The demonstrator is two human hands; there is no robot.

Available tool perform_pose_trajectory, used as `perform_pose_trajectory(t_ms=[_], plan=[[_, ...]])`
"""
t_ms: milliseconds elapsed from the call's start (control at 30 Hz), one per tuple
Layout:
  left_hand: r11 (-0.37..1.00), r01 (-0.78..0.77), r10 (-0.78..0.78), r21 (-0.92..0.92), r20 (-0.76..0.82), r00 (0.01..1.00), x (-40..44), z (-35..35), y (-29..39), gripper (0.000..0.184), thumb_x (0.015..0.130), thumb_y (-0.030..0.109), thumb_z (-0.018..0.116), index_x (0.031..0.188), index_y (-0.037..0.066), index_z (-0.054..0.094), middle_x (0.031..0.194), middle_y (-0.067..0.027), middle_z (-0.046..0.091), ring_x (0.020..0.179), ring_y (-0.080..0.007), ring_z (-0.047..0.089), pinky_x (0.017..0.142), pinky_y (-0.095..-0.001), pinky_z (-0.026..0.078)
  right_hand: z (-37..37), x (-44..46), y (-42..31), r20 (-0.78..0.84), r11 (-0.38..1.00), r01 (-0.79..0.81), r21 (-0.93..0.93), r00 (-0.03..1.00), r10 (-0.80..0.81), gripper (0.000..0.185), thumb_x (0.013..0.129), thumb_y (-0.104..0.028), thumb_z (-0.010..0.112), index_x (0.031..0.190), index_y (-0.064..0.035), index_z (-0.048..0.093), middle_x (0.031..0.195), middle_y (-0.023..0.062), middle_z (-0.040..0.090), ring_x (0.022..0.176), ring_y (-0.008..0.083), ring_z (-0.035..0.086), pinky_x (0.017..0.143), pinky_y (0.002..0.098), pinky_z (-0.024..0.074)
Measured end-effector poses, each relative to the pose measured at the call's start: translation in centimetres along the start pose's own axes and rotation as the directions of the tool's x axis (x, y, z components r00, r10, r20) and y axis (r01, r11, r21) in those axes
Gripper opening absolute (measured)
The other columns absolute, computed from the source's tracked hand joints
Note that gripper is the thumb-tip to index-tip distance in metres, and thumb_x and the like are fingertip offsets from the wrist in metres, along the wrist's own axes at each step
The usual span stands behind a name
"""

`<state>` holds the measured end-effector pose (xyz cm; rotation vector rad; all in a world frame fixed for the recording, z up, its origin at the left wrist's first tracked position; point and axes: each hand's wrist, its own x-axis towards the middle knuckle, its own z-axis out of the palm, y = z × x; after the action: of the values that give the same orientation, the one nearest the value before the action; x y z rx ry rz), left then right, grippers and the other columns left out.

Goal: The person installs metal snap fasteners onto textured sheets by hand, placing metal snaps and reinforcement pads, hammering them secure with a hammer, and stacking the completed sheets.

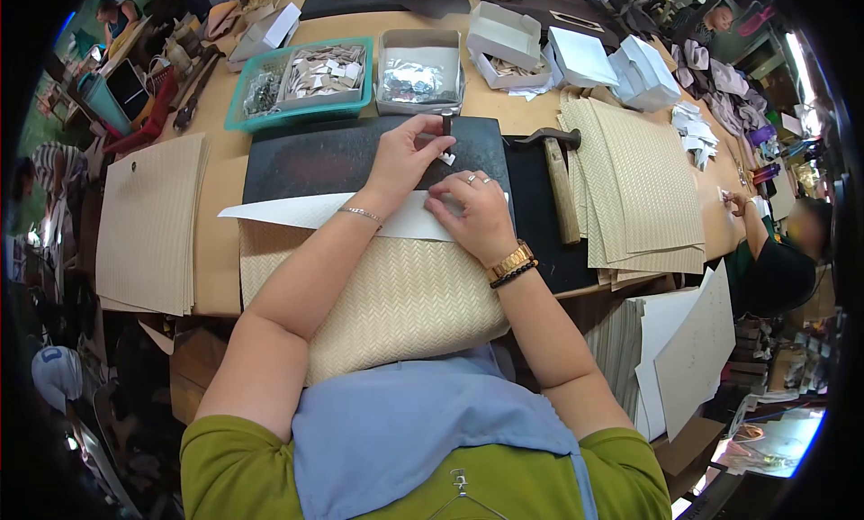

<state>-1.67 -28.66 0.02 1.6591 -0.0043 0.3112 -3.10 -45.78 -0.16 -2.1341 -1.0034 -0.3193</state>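
My left hand (409, 155): thumb and fingertips closed on dark tool (447, 121), upright over black slab (310, 164). My right hand (477, 212): loosely bent, half open, on white strip (310, 210). Hammer (563, 191) right.

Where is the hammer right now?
In the head view, the hammer lies right of centre, between the black slab and the stack of cream textured sheets.

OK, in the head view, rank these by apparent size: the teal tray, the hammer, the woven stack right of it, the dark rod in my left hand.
By area in view, largest first:
1. Woven stack
2. Teal tray
3. Hammer, long but thin
4. Dark rod
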Motion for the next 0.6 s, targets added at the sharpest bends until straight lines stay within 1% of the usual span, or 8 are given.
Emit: perform_pose_trajectory(t_ms=[100,200,300,400,467,500,600], plan=[[0.997,-0.038,0.038,0.067,0.001,0.999,0.0,0.0,-0.3,0.020,0.088,0.010,0.073,0.107,0.004,0.069,0.096,-0.0016,0.071,0.084,-0.0073,0.065,0.075,-0.0235,0.054,-0.1,0.0,-0.1,-0.006,1.000,0.001,0.009,1.000,-0.001,0.013,0.080,-0.023,0.076,0.087,-0.0129,0.070,0.088,0.0016,0.068,0.088,0.0231,0.062,0.078,0.0397,0.0456],[0.997,-0.023,0.021,0.072,0.017,1.000,-0.1,0.1,-0.1,0.020,0.089,0.010,0.073,0.107,0.004,0.069,0.096,-0.0017,0.071,0.083,-0.0071,0.065,0.075,-0.0233,0.054,-0.4,0.2,-0.4,-0.015,1.000,0.019,-0.007,1.000,-0.020,0.013,0.079,-0.017,0.078,0.086,-0.0091,0.070,0.088,0.0037,0.070,0.085,0.0255,0.064,0.077,0.0389,0.0497],[0.996,-0.038,0.037,0.081,0.020,0.999,-0.1,0.1,-0.2,0.019,0.089,0.009,0.073,0.107,0.004,0.069,0.095,-0.0016,0.071,0.083,-0.0067,0.065,0.074,-0.0233,0.054,-0.6,0.2,-0.6,-0.004,1.000,0.010,-0.018,1.000,-0.010,0.014,0.079,-0.017,0.078,0.087,-0.0090,0.070,0.089,0.0036,0.070,0.085,0.0255,0.063,0.077,0.0391,0.0497],[0.992,-0.065,0.064,0.104,0.017,0.998,-0.1,0.3,-0.6,0.021,0.088,0.009,0.073,0.108,0.003,0.068,0.094,-0.0030,0.071,0.082,-0.0073,0.066,0.074,-0.0239,0.054,-0.2,0.0,-0.2,-0.004,1.000,0.004,-0.008,1.000,-0.004,0.013,0.080,-0.023,0.076,0.087,-0.0127,0.070,0.088,0.0019,0.067,0.088,0.0236,0.062,0.078,0.0399,0.0457],[0.980,-0.127,0.123,0.151,0.033,0.992,-0.4,0.5,-0.7,0.022,0.088,0.009,0.073,0.109,0.003,0.067,0.093,-0.0042,0.070,0.082,-0.0080,0.066,0.073,-0.0244,0.054,-0.1,-0.1,-0.2,-0.031,1.000,0.023,0.003,0.999,-0.023,0.014,0.080,-0.022,0.076,0.087,-0.0121,0.070,0.089,0.0027,0.068,0.088,0.0243,0.063,0.078,0.0398,0.0469],[0.972,-0.161,0.155,0.173,0.044,0.987,-0.5,0.6,-0.6,0.023,0.088,0.008,0.073,0.109,0.002,0.066,0.093,-0.0049,0.070,0.082,-0.0083,0.066,0.073,-0.0247,0.055,-0.2,0.0,-0.2,-0.047,0.999,0.033,0.007,0.998,-0.033,0.014,0.080,-0.022,0.076,0.087,-0.0118,0.071,0.089,0.0030,0.069,0.087,0.0247,0.063,0.078,0.0398,0.0476],[0.959,-0.201,0.191,0.199,0.068,0.979,-0.5,0.6,-0.3,0.023,0.088,0.008,0.073,0.109,0.001,0.065,0.093,-0.0065,0.070,0.082,-0.0095,0.066,0.074,-0.0257,0.055,-2.7,0.7,0.6,-0.262,0.996,0.014,-0.089,0.964,-0.037,0.014,0.080,-0.021,0.076,0.089,-0.0108,0.071,0.092,0.0056,0.070,0.086,0.0260,0.065,0.077,0.0398,0.0501]])
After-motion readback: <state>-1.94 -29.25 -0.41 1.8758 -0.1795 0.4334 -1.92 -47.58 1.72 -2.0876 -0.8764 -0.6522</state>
